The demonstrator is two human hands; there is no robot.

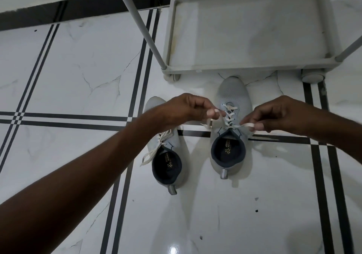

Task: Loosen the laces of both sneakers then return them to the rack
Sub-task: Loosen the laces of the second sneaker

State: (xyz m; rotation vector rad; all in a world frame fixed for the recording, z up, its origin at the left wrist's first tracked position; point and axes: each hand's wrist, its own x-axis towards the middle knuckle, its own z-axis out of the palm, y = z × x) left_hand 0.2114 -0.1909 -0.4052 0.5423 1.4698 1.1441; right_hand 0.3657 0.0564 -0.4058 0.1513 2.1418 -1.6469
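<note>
Pinching one lace end each, the left hand (182, 108) and right hand (274, 114) pull outward over the right sneaker (233, 97), which stands on the tiled floor (78, 67) beside the left sneaker (168, 161), just before the rack (244, 65).

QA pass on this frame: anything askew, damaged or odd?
Nothing damaged. The left sneaker sits angled with its laces trailing onto the floor; the right sneaker points straight at the rack. Both hands' grip is on the right sneaker's lace ends.
</note>
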